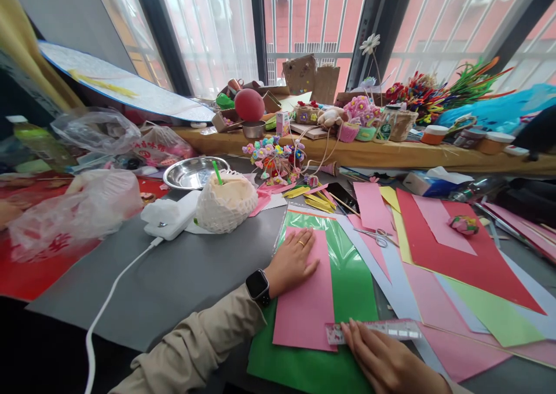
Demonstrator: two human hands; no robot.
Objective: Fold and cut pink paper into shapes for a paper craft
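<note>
My left hand (pixel 292 263) lies flat on a pink sheet of paper (pixel 302 321), fingers stretched out, with a ring and a dark watch (pixel 258 285) on that arm. Under the pink sheet is a glossy green sheet (pixel 354 284) in what looks like a clear plastic sleeve. A clear ruler (pixel 402 328) with a pink pattern overlaps the pink sheet's lower right corner. My right hand (pixel 382 356) grips the ruler along its near edge, thumb side hidden. Small scissors (pixel 379 237) rest on paper beyond the right hand.
Coloured sheets, among them a red one (pixel 438 237), overlap on the right. A coconut in white netting (pixel 228 203), a white charger with cable (pixel 171 217) and a metal plate (pixel 195 172) stand left. Yarn flowers (pixel 275 156) sit before the crowded sill. Another person's hand (pixel 11 205) shows far left.
</note>
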